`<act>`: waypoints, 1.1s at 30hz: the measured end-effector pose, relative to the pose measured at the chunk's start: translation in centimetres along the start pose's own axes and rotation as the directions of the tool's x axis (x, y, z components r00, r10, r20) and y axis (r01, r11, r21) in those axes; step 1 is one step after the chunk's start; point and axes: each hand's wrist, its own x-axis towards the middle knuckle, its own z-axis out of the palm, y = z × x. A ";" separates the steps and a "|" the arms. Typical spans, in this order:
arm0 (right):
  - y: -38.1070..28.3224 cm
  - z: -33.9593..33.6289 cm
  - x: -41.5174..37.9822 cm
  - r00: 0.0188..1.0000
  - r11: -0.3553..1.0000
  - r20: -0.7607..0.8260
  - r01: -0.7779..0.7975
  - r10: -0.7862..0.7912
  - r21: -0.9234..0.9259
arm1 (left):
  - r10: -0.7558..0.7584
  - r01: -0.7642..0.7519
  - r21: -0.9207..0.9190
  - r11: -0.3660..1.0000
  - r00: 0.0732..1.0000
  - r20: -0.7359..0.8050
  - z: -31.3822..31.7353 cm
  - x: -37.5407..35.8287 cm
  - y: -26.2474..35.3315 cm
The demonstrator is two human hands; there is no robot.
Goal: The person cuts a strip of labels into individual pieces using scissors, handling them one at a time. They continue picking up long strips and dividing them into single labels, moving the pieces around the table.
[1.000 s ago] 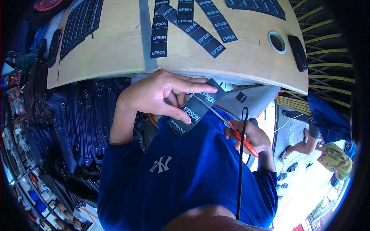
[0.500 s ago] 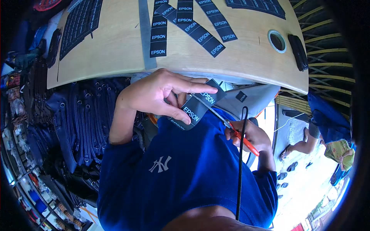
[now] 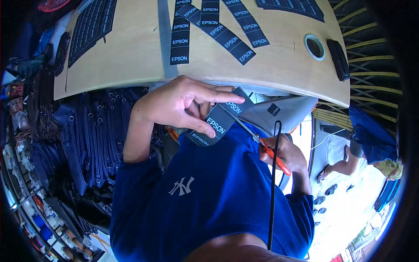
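Note:
My left hand [image 3: 185, 107] pinches a black strip of EPSON labels [image 3: 217, 125] between thumb and fingers, just off the table's near edge. My right hand [image 3: 286, 153] grips red-handled scissors [image 3: 276, 160] around the handles. The scissor blades lie across the strip, along the gap between two printed labels. On the table, more EPSON label strips [image 3: 179, 41] lie spread out and partly overlapping. A grey metal ruler [image 3: 168, 52] lies beside them.
The wooden table [image 3: 126, 56] has black printed sheets [image 3: 92, 30] at left and a round hole [image 3: 314, 47] at right. Dark blue straps [image 3: 100, 135] hang at my left. A grey cloth piece [image 3: 288, 112] lies under the table edge. Another person's leg [image 3: 345, 165] shows at right.
The scissor blades have shifted slightly on the strip, and the red handles sit closer together. The strip has tilted a little in my left hand. The person at right has moved slightly.

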 end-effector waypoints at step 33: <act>0.3 4.8 3.6 0.932 0.939 -0.363 0.122 0.004 0.323 | 0.260 0.008 0.381 0.925 0.716 -0.648 -13.2 2.5 4.6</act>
